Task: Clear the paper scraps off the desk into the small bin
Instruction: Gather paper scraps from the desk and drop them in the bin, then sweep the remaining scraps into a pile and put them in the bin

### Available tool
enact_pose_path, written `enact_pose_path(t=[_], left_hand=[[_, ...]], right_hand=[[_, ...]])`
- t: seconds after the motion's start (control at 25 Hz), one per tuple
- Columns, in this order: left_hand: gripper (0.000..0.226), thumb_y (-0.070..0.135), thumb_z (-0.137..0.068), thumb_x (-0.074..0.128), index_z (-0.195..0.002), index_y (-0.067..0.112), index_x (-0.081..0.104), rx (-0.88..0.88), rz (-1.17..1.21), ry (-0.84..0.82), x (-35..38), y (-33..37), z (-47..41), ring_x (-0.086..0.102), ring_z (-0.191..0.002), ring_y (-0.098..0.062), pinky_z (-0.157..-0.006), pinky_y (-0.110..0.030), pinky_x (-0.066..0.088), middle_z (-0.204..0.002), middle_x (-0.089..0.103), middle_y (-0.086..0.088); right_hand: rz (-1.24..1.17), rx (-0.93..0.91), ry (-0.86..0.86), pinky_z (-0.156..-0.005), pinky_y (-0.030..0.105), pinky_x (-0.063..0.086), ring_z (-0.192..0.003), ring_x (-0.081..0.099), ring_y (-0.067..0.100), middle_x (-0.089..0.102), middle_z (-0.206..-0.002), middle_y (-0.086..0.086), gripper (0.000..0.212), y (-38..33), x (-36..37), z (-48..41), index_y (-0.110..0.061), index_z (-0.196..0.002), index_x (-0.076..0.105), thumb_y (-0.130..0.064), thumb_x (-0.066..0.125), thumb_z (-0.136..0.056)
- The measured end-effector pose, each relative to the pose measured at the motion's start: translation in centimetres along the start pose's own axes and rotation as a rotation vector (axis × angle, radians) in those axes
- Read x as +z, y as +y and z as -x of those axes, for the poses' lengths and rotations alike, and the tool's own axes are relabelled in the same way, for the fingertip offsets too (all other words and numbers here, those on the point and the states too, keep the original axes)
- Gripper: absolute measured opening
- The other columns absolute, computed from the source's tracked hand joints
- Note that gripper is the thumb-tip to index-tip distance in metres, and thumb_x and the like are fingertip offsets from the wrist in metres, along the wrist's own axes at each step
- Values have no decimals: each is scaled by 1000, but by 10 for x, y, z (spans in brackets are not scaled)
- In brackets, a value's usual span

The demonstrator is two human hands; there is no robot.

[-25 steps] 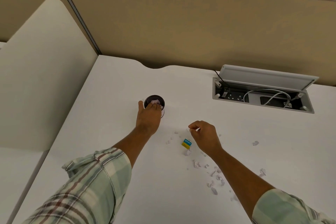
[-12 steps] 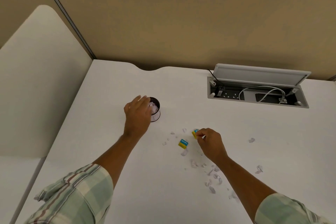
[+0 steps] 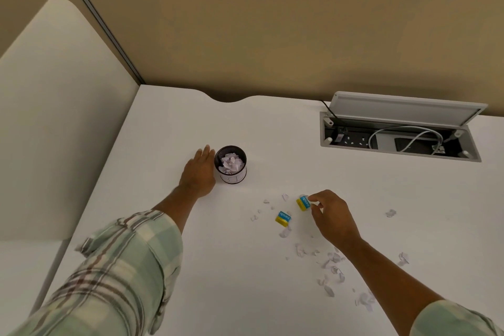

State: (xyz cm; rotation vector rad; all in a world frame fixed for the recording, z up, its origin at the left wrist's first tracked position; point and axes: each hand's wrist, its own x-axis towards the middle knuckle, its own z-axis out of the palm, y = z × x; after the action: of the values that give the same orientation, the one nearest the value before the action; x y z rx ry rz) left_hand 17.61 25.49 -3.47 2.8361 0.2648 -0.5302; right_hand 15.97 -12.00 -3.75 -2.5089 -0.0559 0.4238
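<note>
A small black mesh bin (image 3: 230,176) stands on the white desk (image 3: 272,131), partly filled with crumpled white paper. My left hand (image 3: 198,172) lies flat with straight fingers just left of the bin, close to its side. My right hand (image 3: 331,215) pinches a small yellow and blue box (image 3: 303,202) at the desk surface. A second yellow and blue box (image 3: 283,218) lies just left of it. Several white paper scraps (image 3: 331,267) are scattered around and in front of my right hand, with single scraps (image 3: 391,213) farther right.
An open cable tray (image 3: 398,142) with a raised lid, sockets and white cables is sunk into the desk at the back right. A beige partition wall stands behind the desk, and a white side panel (image 3: 54,117) borders it on the left.
My left hand came off the top of the bin and moved to its left side, fingers now straight. My right hand took hold of a yellow and blue box.
</note>
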Motion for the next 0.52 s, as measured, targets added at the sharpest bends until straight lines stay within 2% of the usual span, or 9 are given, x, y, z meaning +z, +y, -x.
enact_pose_path(t=[0.12, 0.28, 0.4, 0.52], left_hand=[[70, 7, -99, 41, -162, 8, 10, -3, 44, -56, 2, 3, -9, 7, -159, -31, -126, -46, 20, -172, 5, -9], [62, 14, -104, 34, -162, 10, 11, 21, -57, -58, 11, 0, -5, 9, -158, -32, -125, -48, 21, -172, 6, -8], [62, 19, -105, 34, -162, 9, 11, 7, -52, -19, 35, 10, 26, 8, -158, -34, -125, -49, 22, -172, 5, -10], [64, 28, -107, 32, -161, 5, 7, -55, 5, -6, 74, 31, 71, 1, -159, -34, -128, -48, 13, -171, -1, -14]], right_hand=[[14, 7, 6, -91, 27, 54, -104, 64, 16, 66, -123, 0, 19, 3, -1, 1, -21, -116, 68, -25, 58, -100], [21, -23, 45, -95, 31, 55, -105, 64, 17, 67, -121, 1, 19, 8, -5, 5, -20, -115, 70, -20, 57, -100], [25, -42, 70, -100, 36, 54, -108, 64, 20, 67, -121, 3, 20, 13, -10, 13, -18, -114, 70, -15, 56, -100], [40, -54, 98, -101, 37, 53, -111, 63, 22, 67, -121, 4, 23, 22, -15, 24, -15, -116, 70, -11, 56, -99]])
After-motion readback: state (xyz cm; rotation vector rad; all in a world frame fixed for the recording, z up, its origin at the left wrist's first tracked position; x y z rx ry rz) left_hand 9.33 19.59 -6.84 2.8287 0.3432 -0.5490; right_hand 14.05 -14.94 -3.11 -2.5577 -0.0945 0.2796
